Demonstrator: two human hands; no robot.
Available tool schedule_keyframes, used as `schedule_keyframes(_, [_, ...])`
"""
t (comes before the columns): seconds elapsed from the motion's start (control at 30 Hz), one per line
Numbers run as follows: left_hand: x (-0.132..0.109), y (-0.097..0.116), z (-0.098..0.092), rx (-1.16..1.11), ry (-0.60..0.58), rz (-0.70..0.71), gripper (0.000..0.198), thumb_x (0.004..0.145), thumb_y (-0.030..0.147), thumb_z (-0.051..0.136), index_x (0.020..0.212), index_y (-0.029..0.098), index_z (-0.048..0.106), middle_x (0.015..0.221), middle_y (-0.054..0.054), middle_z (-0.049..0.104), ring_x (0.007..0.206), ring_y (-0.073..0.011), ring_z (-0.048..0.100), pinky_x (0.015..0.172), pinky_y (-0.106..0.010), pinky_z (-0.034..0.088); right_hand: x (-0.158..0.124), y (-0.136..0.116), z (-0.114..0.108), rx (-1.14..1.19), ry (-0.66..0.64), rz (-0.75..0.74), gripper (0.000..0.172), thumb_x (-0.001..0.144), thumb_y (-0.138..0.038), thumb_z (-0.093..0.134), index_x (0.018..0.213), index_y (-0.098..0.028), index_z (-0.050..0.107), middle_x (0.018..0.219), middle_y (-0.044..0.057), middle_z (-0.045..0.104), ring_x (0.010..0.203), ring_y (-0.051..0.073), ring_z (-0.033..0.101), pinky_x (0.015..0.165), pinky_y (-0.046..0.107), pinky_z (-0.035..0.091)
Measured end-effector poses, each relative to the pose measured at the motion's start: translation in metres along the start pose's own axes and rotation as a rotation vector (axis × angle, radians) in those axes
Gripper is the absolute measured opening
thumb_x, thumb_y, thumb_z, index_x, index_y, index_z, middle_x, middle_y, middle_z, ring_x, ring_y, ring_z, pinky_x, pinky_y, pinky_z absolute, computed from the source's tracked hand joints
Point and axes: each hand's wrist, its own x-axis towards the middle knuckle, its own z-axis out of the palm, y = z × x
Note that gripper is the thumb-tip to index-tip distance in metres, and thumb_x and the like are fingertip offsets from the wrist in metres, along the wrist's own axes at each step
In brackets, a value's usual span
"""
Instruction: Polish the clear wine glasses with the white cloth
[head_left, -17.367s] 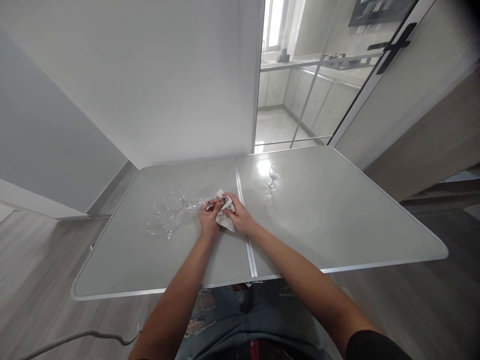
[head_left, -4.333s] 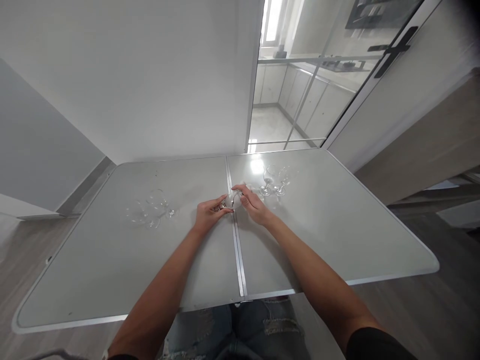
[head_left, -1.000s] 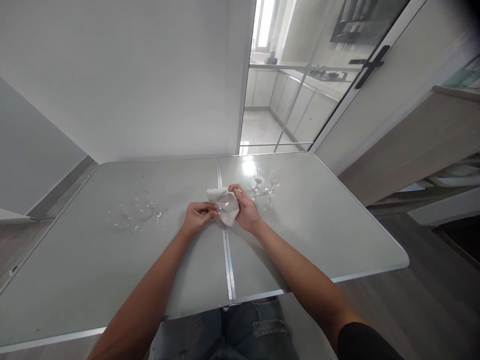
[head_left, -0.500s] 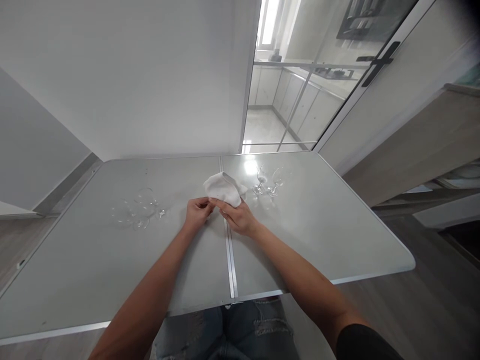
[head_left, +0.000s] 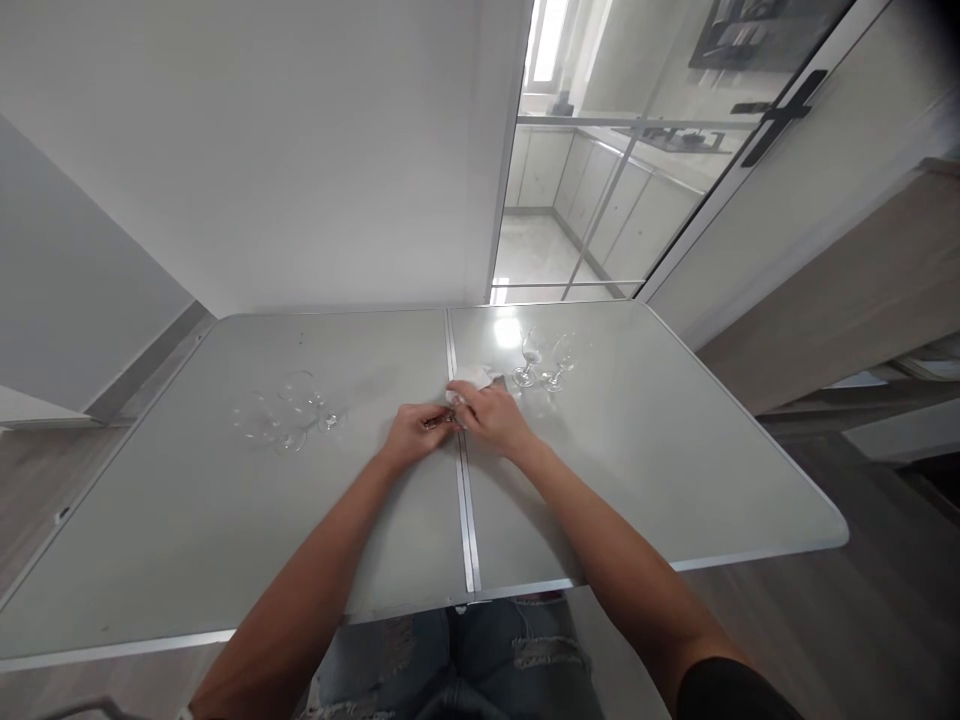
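Item: wine glass [head_left: 439, 422], held low over the middle of the desk [head_left: 637, 470], at its centre seam.
Left hand [head_left: 411, 437]: fingers were pinched together on the stem end.
Right hand [head_left: 489, 415]: fingers were closed on a white cloth [head_left: 474, 377] bunched about the bowl, which was hidden.
Handling: judged light, thin, slippery and breakable, with the stem judged the safest hold.
Surroundings: two upright glasses [head_left: 527, 358] were stood just beside the right hand. A cluster of glasses [head_left: 289, 415] was set well apart to the left. Open room was left toward the near edge.
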Motion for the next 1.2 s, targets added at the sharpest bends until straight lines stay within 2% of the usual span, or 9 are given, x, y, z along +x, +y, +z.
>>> schedule_keyframes(0.2, [-0.001, -0.002, 0.001, -0.214, 0.085, -0.088, 0.031, 0.072, 0.044, 0.082, 0.075, 0.014, 0.077, 0.06, -0.003, 0.065, 0.055, -0.0117, 0.054, 0.055, -0.024, 0.043, 0.003, -0.007, -0.002, 0.986, 0.11, 0.334, 0.033, 0.095, -0.054, 0.046, 0.104, -0.025, 0.06, 0.086, 0.0, 0.059, 0.075, 0.017, 0.054, 0.069, 0.029, 0.046])
schedule_keyframes(0.33, [0.002, -0.006, 0.003, -0.383, 0.132, -0.159, 0.042, 0.072, 0.053, 0.081, 0.077, 0.012, 0.075, 0.059, -0.003, 0.063, 0.051, -0.0107, 0.052, 0.049, -0.023, 0.041, -0.001, -0.016, 0.019, 1.185, 0.315, 0.339, 0.029, 0.094, -0.052, 0.048, 0.111, -0.029, 0.053, 0.092, 0.001, 0.058, 0.082, 0.019, 0.056, 0.072, 0.03, 0.049])
schedule_keyframes(0.5, [0.006, -0.011, 0.004, -0.45, 0.147, -0.259, 0.041, 0.076, 0.053, 0.078, 0.079, 0.012, 0.072, 0.054, 0.001, 0.054, 0.046, -0.0076, 0.044, 0.044, -0.021, 0.034, -0.014, -0.011, 0.03, 0.805, 0.444, 0.256, 0.019, 0.096, -0.047, 0.047, 0.105, -0.03, 0.05, 0.089, 0.001, 0.053, 0.08, 0.02, 0.052, 0.075, 0.033, 0.047])
schedule_keyframes(0.7, [0.003, -0.005, 0.003, -0.221, 0.175, -0.184, 0.037, 0.08, 0.048, 0.074, 0.066, 0.013, 0.07, 0.053, 0.001, 0.052, 0.048, -0.0082, 0.041, 0.046, -0.022, 0.031, -0.009, -0.003, 0.011, -0.083, 0.008, -0.258, 0.021, 0.094, -0.024, 0.047, 0.11, -0.023, 0.061, 0.122, 0.013, 0.062, 0.121, 0.03, 0.052, 0.102, 0.046, 0.038])
schedule_keyframes(0.77, [0.001, -0.003, 0.003, -0.079, 0.174, -0.096, 0.032, 0.078, 0.044, 0.076, 0.07, 0.013, 0.074, 0.055, 0.001, 0.056, 0.05, -0.0088, 0.043, 0.05, -0.023, 0.035, -0.004, -0.005, 0.004, -0.201, -0.011, -0.295, 0.026, 0.093, -0.021, 0.047, 0.114, -0.022, 0.061, 0.131, 0.014, 0.059, 0.13, 0.031, 0.047, 0.105, 0.047, 0.036])
schedule_keyframes(0.83, [-0.002, -0.002, 0.004, 0.018, 0.136, -0.015, 0.026, 0.077, 0.04, 0.078, 0.075, 0.014, 0.077, 0.058, -0.001, 0.062, 0.051, -0.0093, 0.045, 0.053, -0.024, 0.038, 0.001, -0.005, -0.001, -0.171, 0.0, -0.209, 0.022, 0.092, -0.022, 0.047, 0.109, -0.022, 0.061, 0.115, 0.012, 0.065, 0.118, 0.029, 0.054, 0.1, 0.044, 0.04])
schedule_keyframes(1.0, [-0.004, -0.002, 0.004, 0.003, 0.083, 0.062, 0.022, 0.074, 0.038, 0.081, 0.075, 0.016, 0.078, 0.058, -0.001, 0.064, 0.051, -0.01, 0.048, 0.054, -0.024, 0.04, 0.006, -0.002, -0.008, 0.524, 0.05, 0.306, 0.017, 0.093, -0.036, 0.046, 0.084, -0.024, 0.053, 0.071, -0.001, 0.05, 0.068, 0.018, 0.049, 0.066, 0.03, 0.042])
schedule_keyframes(1.1, [-0.002, 0.001, 0.004, -0.069, 0.138, 0.021, 0.025, 0.073, 0.041, 0.081, 0.073, 0.016, 0.075, 0.057, 0.0, 0.061, 0.054, -0.0111, 0.049, 0.055, -0.024, 0.041, 0.006, -0.003, 0.002, 1.032, 0.11, 0.429, 0.019, 0.089, -0.042, 0.051, 0.082, -0.024, 0.049, 0.072, -0.001, 0.047, 0.066, 0.017, 0.047, 0.061, 0.028, 0.044])
schedule_keyframes(1.2, [0.001, 0.003, 0.004, -0.148, 0.163, -0.039, 0.03, 0.076, 0.045, 0.077, 0.07, 0.016, 0.07, 0.061, -0.001, 0.06, 0.059, -0.0126, 0.052, 0.059, -0.024, 0.043, 0.004, -0.008, 0.021, 1.251, 0.226, 0.455, 0.019, 0.087, -0.042, 0.053, 0.082, -0.024, 0.048, 0.077, 0.0, 0.051, 0.072, 0.018, 0.052, 0.068, 0.03, 0.049])
